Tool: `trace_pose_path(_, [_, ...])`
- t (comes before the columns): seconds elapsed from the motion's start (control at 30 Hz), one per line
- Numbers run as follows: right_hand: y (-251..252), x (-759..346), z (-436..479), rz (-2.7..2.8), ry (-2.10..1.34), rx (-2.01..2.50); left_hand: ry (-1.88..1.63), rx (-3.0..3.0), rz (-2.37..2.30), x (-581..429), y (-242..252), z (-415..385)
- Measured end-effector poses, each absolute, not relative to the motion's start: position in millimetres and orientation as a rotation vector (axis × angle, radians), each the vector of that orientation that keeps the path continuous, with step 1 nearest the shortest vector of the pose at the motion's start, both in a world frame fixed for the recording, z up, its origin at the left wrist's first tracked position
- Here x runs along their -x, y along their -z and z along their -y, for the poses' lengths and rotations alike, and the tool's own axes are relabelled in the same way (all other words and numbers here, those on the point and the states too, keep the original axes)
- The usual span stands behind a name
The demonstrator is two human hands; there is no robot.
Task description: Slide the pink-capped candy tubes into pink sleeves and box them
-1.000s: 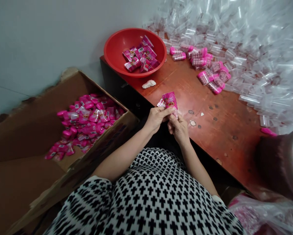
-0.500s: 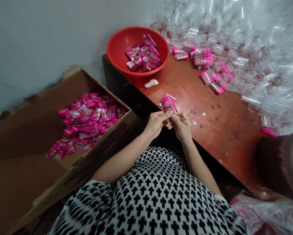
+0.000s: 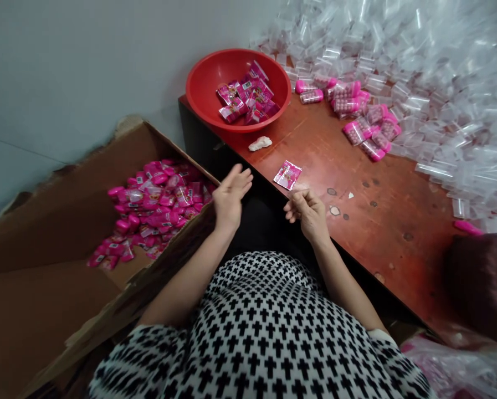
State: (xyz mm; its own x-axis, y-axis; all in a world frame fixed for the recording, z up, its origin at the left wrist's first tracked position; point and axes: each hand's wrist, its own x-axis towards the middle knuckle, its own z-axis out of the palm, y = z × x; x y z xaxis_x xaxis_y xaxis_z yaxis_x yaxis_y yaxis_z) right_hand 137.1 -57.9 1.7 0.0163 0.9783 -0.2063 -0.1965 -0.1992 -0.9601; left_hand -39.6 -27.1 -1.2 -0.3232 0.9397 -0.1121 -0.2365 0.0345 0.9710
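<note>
A pink printed sleeve or packet [image 3: 288,175] lies flat near the table's front edge. My right hand [image 3: 308,213] is just below it, thumb and fingers pinched together; whatever is between them, if anything, is hidden. Over by the cardboard box, my left hand [image 3: 231,198] is raised with its fingers stretched out and nothing visible in it. Inside that box [image 3: 36,238] sits a heap of pink wrapped, capped containers [image 3: 157,205].
A red bowl [image 3: 198,102] of pink packets stands on the table's far left corner, with a crumpled white lump [image 3: 260,143] before it. Clear plastic tubes [image 3: 431,111] are piled along the back. Pink-capped bottles of beads [image 3: 370,130] lie beside them. A dark bucket [image 3: 476,282] stands right.
My hands have come apart. The left moved left toward the box, and the pink piece both were pinching is no longer seen between them. One packet stays on the table.
</note>
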Motion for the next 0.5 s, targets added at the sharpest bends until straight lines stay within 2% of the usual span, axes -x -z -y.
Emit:
trace_pose_path(0.17, [-3.1,-146.8,59.7,0.943,-1.387,1.270,-1.130,-1.772,-1.440,-8.9,25.7,-9.0])
trace_pose_path(0.27, [-6.0,-152.9,61.5,0.952,-1.376,1.297,-1.058,-1.877,-1.490,-19.3,36.7,-20.1])
trace_pose_path(0.5, [-7.9,-160.3,50.0,1.011,-1.290,1.322,-1.200,-1.826,-1.501,-21.0,44.5,-21.2])
